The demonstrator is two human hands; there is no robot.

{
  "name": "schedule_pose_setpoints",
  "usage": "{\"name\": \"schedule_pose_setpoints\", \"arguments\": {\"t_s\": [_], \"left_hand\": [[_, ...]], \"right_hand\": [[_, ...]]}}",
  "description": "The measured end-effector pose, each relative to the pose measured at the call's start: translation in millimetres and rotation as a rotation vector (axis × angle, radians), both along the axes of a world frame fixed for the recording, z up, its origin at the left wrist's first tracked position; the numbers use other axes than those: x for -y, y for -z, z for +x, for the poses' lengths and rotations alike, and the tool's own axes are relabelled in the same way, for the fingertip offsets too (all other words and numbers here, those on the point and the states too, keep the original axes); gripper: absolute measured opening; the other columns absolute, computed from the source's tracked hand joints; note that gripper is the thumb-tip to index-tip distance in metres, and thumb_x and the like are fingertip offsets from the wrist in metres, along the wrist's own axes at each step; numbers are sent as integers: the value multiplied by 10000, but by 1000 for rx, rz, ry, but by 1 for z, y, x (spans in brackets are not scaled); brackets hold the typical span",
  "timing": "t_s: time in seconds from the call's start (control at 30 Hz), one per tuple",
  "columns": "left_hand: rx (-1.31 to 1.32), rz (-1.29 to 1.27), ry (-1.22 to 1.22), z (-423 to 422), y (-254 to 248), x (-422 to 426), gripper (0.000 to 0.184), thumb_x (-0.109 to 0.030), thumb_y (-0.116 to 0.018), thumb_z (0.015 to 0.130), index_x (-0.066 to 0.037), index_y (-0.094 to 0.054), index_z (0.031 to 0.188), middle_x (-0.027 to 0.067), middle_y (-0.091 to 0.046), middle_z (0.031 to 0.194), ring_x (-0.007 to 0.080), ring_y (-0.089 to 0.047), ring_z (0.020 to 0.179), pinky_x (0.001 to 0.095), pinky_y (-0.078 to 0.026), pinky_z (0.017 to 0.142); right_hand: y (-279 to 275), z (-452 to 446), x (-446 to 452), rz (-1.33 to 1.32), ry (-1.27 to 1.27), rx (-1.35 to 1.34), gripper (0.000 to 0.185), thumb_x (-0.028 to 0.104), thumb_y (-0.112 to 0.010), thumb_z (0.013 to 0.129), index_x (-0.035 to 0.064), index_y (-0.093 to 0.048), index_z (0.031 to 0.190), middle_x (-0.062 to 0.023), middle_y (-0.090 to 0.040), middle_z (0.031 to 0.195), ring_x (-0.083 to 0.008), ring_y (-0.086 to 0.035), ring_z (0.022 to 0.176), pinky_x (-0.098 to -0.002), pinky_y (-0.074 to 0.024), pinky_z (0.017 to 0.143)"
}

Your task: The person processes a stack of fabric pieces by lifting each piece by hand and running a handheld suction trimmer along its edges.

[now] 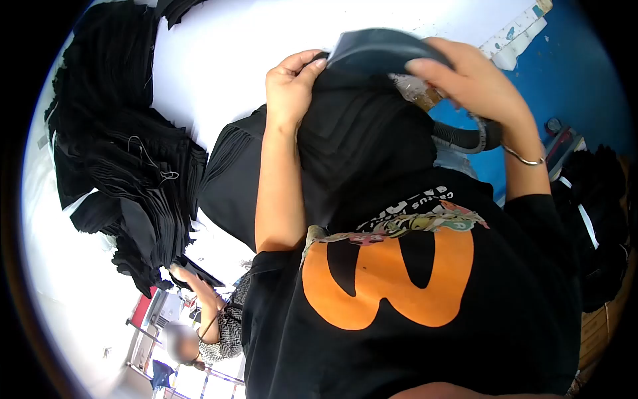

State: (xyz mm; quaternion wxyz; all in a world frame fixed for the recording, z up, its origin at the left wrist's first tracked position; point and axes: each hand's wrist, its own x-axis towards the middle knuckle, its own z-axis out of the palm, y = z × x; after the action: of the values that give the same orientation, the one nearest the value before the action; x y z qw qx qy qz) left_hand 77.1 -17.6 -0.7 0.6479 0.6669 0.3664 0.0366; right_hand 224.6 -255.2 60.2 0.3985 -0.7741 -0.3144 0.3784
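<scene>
My left hand (290, 86) pinches the edge of a black fabric piece (379, 56) between thumb and fingers. Across from it, my right hand (475, 80), with a bracelet on its wrist, grips the other end of the same piece. The fabric bows upward between both hands and looks smeared by motion. Just below lies a stack of black fabric pieces (359, 133), layered and draped towards my body. Its layered edges fan out at the left, beside my left forearm.
Heaps of black fabric (126, 133) lie on the white table (212, 60) at left. Another person (212, 312) reaches towards them from the lower left. A black corrugated hose (458, 136) runs beneath my right wrist. More black fabric (598, 219) is piled at far right.
</scene>
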Motion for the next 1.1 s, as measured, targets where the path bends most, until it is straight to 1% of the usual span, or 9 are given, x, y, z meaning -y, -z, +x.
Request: {"name": "schedule_pose_setpoints", "arguments": {"t_s": [0.3, 0.4, 0.47, 0.53, 0.63, 0.7, 0.83, 0.93, 1.1], "left_hand": [[41, -73, 35, -8, 7, -3, 189, 13, -678, 930, 52, -712, 1112, 55, -731, 967, 102, -652, 847, 230, -524, 802], [-1, -42, 153, -8, 2, -5, 203, -6, -680, 926, 45, -719, 1118, 50, -738, 954, 105, -652, 841, 232, -519, 794], [-73, 233, 174, -14, -22, -6, 192, -32, -687, 921, 32, -737, 1094, 44, -741, 921, 106, -651, 836, 243, -517, 788], [-12, 339, 219, -38, -82, 3, 125, -34, -710, 881, 12, -765, 983, 64, -741, 885, 120, -656, 807, 256, -521, 771], [242, 296, 522, -90, -117, 1, 102, -22, -716, 815, -1, -758, 905, 99, -737, 876, 212, -690, 797, 316, -539, 751], [19, 431, 781, -99, -122, 10, 129, -104, -679, 900, 1, -751, 922, 131, -737, 892, 257, -703, 816, 349, -547, 768], [-351, 217, 556, -91, -66, 26, 352, -274, -562, 1028, 20, -678, 870, 127, -717, 739, 261, -705, 695, 356, -548, 681], [-443, 1087, 590, -47, -37, 39, 365, -375, -680, 937, -22, -637, 854, 129, -664, 670, 339, -665, 604, 406, -525, 592], [9, 1428, 356, -22, 4, 31, 458, -342, -848, 782, -27, -624, 1027, 147, -679, 905, 327, -659, 805, 414, -529, 734]], "right_hand": [[-11, 0, -8, 54, 11, -93, 484, 486, -595, 991, 7, -654, 1015, -23, -571, 675, -95, -528, 519, -248, -419, 482], [23, -18, -24, 65, 39, 218, 482, 492, -599, 994, 13, -652, 1008, -31, -555, 659, -105, -515, 520, -250, -425, 491], [23, -14, -22, 100, 137, 219, 489, 495, -598, 994, 13, -651, 1051, -34, -545, 649, -105, -498, 508, -247, -412, 489], [-8, -3, -3, 44, 139, 177, 609, 560, -593, 972, -43, -671, 934, -176, -621, 715, -289, -622, 630, -377, -501, 639], [-38, -3, 35, 19, -17, 84, 512, 510, -645, 945, 0, -661, 912, -143, -583, 660, -252, -599, 583, -352, -462, 563], [-53, -14, 46, -20, -164, -52, 466, 501, -676, 919, 37, -663, 962, -147, -595, 660, -295, -623, 597, -381, -464, 558], [-31, -58, 31, -174, -430, 217, 477, 482, -703, 886, 44, -608, 1050, -158, -629, 730, -391, -647, 717, -449, -481, 625], [-25, -59, 24, -158, -411, 208, 475, 466, -704, 891, 38, -617, 1078, -162, -629, 723, -386, -650, 715, -445, -482, 625], [-33, -41, 58, -154, -45, 145, 524, 534, -642, 925, 13, -665, 977, -196, -658, 743, -360, -676, 692, -412, -508, 622]]}}
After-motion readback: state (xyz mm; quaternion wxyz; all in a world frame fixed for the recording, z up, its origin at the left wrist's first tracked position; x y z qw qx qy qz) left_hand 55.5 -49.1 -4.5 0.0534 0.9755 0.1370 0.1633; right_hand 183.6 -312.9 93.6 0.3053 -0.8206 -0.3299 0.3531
